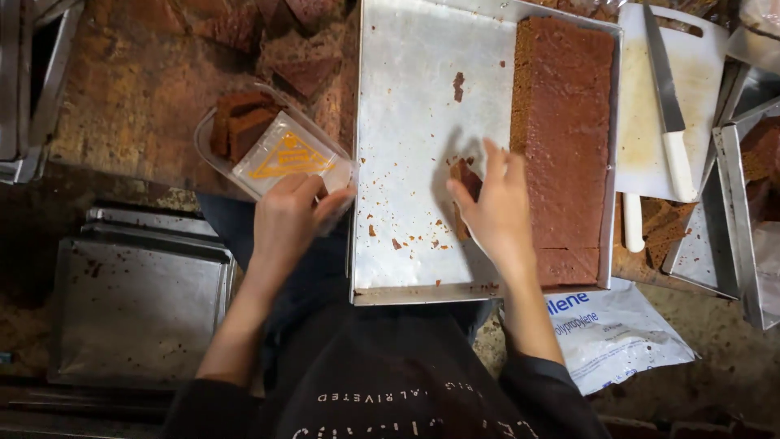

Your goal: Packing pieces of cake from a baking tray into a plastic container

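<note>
Where the left hand (288, 218) is closed on its near edge, a clear plastic tub (213, 150) is held tilted above the brown surface (122, 106); two dark brown cake slices (240, 122) are seen inside it, and a clear lid or film with an orange triangular label (284, 156) lies across its open end. The left grip is pressed around the tub's rim, thumb on top. A large, shallow, rectangular metal tray (406, 106) is set in front of the person, its dull silver floor scattered with crumbs. Along its right side a long slab of brown sponge cake (565, 122) is laid, matte and fine-grained, with straight cut edges. The right hand (496, 207) is held over the tray just left of the slab, fingers loosely curled on a small brown cake piece (465, 175), which is partly hidden by them. A white cutting board (691, 81) carries a white-handled knife (670, 114) to the right. Empty metal trays (134, 301) are stacked at lower left, and a printed plastic bag (617, 333) lies below the tray.
</note>
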